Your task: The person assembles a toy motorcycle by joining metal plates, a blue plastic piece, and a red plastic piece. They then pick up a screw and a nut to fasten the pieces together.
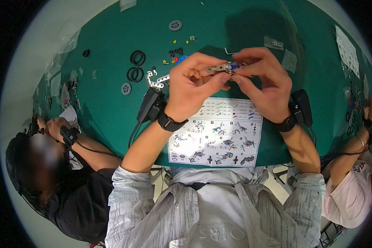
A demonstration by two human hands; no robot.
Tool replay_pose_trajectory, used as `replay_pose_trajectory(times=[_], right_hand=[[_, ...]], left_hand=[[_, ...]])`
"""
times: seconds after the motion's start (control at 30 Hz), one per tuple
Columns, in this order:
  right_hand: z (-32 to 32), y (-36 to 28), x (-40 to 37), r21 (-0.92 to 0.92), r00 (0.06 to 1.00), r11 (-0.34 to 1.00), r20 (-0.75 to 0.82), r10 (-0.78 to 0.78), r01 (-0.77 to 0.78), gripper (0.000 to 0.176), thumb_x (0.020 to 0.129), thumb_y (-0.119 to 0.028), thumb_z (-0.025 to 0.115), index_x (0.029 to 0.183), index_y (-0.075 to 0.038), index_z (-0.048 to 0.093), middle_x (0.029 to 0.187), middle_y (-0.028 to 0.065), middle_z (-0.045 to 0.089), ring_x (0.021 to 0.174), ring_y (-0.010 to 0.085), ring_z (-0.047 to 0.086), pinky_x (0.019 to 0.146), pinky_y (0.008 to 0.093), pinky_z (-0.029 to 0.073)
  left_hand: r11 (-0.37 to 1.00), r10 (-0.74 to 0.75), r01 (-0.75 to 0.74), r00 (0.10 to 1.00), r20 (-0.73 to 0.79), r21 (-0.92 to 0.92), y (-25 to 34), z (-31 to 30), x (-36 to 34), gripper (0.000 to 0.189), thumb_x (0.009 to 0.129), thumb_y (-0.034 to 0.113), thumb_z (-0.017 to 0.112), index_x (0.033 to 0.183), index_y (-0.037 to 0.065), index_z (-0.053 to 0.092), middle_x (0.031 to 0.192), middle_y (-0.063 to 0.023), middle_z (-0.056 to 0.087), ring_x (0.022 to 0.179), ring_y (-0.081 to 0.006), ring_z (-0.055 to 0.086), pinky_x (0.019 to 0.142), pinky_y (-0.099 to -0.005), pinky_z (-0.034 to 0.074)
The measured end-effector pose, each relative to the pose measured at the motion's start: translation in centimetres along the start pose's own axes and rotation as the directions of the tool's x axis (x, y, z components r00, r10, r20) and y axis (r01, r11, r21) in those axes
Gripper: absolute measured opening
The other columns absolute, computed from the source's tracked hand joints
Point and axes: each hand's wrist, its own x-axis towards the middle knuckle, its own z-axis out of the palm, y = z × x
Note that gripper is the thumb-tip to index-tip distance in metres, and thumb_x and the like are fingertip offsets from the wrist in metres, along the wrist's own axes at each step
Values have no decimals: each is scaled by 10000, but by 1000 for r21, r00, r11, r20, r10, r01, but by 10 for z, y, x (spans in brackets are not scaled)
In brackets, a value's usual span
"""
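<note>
Over the top edge of a printed instruction sheet, my left hand pinches one end of a small metal model assembly between thumb and fingers. My right hand grips its other end, where a blue piece and thin metal parts show. The fingertips hide some of the assembly, so its full shape cannot be made out. Just beyond the fingers lies a hex key. Silver perforated strips rest beside my left wrist, and a blue part is partly covered by my left hand.
Black rubber tyres and grey toothed wheels lie left on the green table, near small yellow and black pieces. A clear bag of metal bits sits far right. People work on both sides; cables run from my wrist devices.
</note>
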Motion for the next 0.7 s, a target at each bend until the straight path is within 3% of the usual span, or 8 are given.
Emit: replay_pose_trajectory(times=[0.17, 0.37, 0.43, 0.57, 0.7], right_hand=[[0, -7, 1, -72, 1000, 997, 21, -11, 13, 225, 785, 32, 756, 996, -45, 748, 1136, 126, 693, 959, 216, 705, 806, 314, 565], [3, -6, 0, -70, 1000, 998, 9, -4, 5, 224, 836, 42, 706, 1041, -37, 747, 1114, 134, 709, 934, 216, 719, 796, 317, 571], [3, -9, -1, -85, 1000, 996, 19, 1, 1, 217, 851, 55, 692, 1044, -31, 743, 1112, 140, 709, 943, 214, 720, 808, 314, 577], [6, -10, -4, 72, 995, 992, 21, 102, -104, 229, 873, 70, 677, 1087, -1, 714, 1141, 141, 704, 993, 199, 709, 846, 298, 584], [9, -10, -8, 266, 963, 926, 30, 268, -267, 278, 893, 70, 674, 1168, 32, 651, 1178, 147, 694, 1034, 188, 694, 869, 293, 590]], left_hand=[[999, 34, -32, 998, -60, 39, -5, 1, 0, 191, 955, 48, 658, 1121, -25, 598, 968, -139, 723, 793, -175, 712, 678, -290, 590], [991, 2, -9, 998, -58, -131, -4, -4, 2, 170, 930, -3, 673, 1080, -33, 600, 995, -148, 719, 873, -183, 724, 648, -269, 600], [995, 8, -15, 998, -67, -97, -6, -5, 1, 168, 925, 3, 679, 1069, -32, 599, 971, -142, 715, 865, -179, 724, 632, -262, 597], [999, 7, -12, 993, -118, -46, -7, -3, 1, 170, 907, -4, 697, 1042, -31, 598, 937, -126, 706, 849, -162, 719, 615, -254, 595], [984, 108, -78, 978, -181, 163, -3, 5, 0, 129, 922, -11, 665, 1027, -26, 593, 929, -119, 702, 797, -146, 704, 634, -258, 584]])
